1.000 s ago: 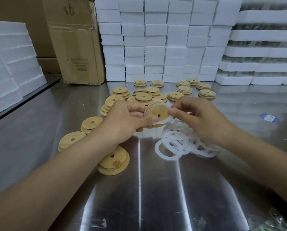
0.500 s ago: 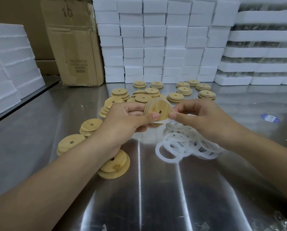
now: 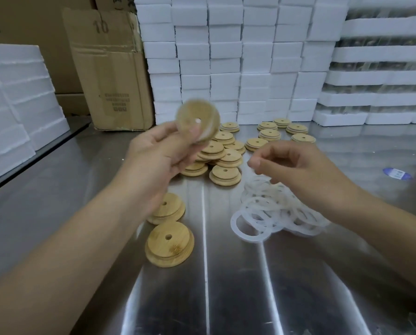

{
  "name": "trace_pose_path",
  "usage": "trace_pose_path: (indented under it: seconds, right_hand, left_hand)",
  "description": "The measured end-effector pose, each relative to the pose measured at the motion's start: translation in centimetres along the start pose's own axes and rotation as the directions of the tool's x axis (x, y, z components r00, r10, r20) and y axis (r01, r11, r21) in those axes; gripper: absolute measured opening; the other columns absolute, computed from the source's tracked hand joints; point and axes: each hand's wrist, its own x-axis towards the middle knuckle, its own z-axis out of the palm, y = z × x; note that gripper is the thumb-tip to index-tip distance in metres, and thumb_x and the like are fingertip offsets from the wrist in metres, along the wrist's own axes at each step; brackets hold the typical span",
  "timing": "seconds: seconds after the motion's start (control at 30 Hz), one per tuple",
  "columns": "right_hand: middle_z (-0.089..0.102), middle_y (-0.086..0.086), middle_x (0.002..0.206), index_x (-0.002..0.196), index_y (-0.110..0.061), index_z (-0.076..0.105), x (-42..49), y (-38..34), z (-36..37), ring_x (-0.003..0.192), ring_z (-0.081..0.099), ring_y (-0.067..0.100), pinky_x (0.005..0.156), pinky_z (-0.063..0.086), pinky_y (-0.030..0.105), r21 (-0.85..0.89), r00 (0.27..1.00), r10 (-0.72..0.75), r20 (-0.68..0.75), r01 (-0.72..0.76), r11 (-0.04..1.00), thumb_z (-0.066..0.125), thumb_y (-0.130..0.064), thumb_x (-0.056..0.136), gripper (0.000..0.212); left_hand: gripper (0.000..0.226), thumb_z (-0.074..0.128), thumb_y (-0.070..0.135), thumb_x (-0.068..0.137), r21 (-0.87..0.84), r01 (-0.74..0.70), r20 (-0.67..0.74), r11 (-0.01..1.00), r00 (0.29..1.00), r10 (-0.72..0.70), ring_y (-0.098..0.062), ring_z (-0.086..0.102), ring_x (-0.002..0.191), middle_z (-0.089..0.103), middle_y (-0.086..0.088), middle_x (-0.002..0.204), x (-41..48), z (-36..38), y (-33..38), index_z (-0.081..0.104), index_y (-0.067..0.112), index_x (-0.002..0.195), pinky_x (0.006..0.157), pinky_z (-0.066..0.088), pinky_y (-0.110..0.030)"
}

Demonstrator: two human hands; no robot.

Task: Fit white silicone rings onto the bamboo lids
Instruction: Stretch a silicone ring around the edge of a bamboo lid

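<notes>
a motion-blurred bamboo lid point(image 3: 190, 114), its ring unclear, is pinched in the raised left hand's point(image 3: 158, 158) grip; the right hand point(image 3: 298, 168) hovers loosely curled and empty above the silicone rings point(image 3: 274, 206).

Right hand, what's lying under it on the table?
A loose pile of white silicone rings on the steel table. The right hand and wrist cover the pile's far right part.

Left hand point(image 3: 153, 160) grips a bamboo lid point(image 3: 198, 123) (blurred); right hand point(image 3: 298, 168) hovers, loosely curled, above silicone rings point(image 3: 269, 213).
</notes>
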Motion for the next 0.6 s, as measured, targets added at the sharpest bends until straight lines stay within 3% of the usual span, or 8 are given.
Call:
trace_pose_path:
  seconds: [0.1, 0.2, 0.37, 0.47, 0.6]
  right_hand:
    - [0.077, -0.002, 0.091, 0.091, -0.023, 0.076, -0.1, -0.4, 0.3, 0.089, 0.072, 0.02, 0.072, 0.053, 0.018, 0.062, 0.996, -0.06, -0.067, 0.064, 0.996, 0.072, -0.043, 0.094, 0.02]
    - [0.075, -0.007, 0.086, 0.091, -0.023, 0.073, -0.2, -0.5, 0.7, 0.083, 0.071, 0.013, 0.07, 0.049, 0.014, 0.052, 0.988, -0.108, -0.113, 0.114, 0.992, 0.077, -0.032, 0.096, 0.011]
    - [0.074, -0.013, 0.092, 0.094, -0.03, 0.072, -0.4, 0.3, 0.8, 0.091, 0.071, 0.012, 0.072, 0.057, 0.04, -0.129, 0.976, -0.167, -0.139, 0.149, 0.98, 0.076, -0.025, 0.097, 0.008]
    - [0.076, -0.015, 0.095, 0.095, -0.031, 0.073, -0.3, 0.5, 0.7, 0.094, 0.072, 0.011, 0.074, 0.056, 0.033, -0.147, 0.976, -0.191, -0.101, 0.175, 0.973, 0.074, -0.022, 0.099, 0.01]
    - [0.077, -0.012, 0.093, 0.093, -0.026, 0.077, 0.1, 0.5, 0.2, 0.09, 0.071, 0.009, 0.07, 0.051, 0.02, -0.105, 0.983, -0.176, -0.054, 0.17, 0.98, 0.074, -0.021, 0.099, 0.009]
  left_hand:
    - [0.031, 0.089, 0.025, 0.083, 0.237, -0.119, 0.055, 0.964, 0.993, 0.109, -0.016, 0.08, 0.096, 0.084, -0.004, 0.102, -0.4, 1.4, -1.3, 0.08, 0.018, 0.112, 0.08, 0.063, -0.023]
    - [0.025, 0.089, 0.008, 0.083, 0.303, -0.217, 0.157, 0.928, 0.972, 0.177, -0.01, 0.078, 0.09, 0.083, 0.002, 0.096, -0.7, 2.0, -2.1, 0.081, 0.016, 0.105, 0.078, 0.061, -0.019]
    - [0.032, 0.09, 0.001, 0.08, 0.354, -0.244, 0.229, 0.903, 0.959, 0.169, -0.023, 0.08, 0.1, 0.082, -0.005, 0.105, -0.9, 2.3, -2.9, 0.078, 0.009, 0.109, 0.084, 0.063, -0.024]
    - [0.032, 0.088, 0.008, 0.084, 0.391, -0.276, 0.268, 0.878, 0.947, 0.178, -0.019, 0.078, 0.105, 0.082, -0.002, 0.109, -0.9, 2.4, -3.2, 0.08, 0.012, 0.115, 0.09, 0.064, -0.031]
    - [0.022, 0.081, 0.012, 0.091, 0.373, -0.276, 0.278, 0.886, 0.944, 0.177, -0.009, 0.079, 0.092, 0.084, 0.001, 0.102, -0.7, 2.2, -3.3, 0.082, 0.015, 0.112, 0.075, 0.059, -0.017]
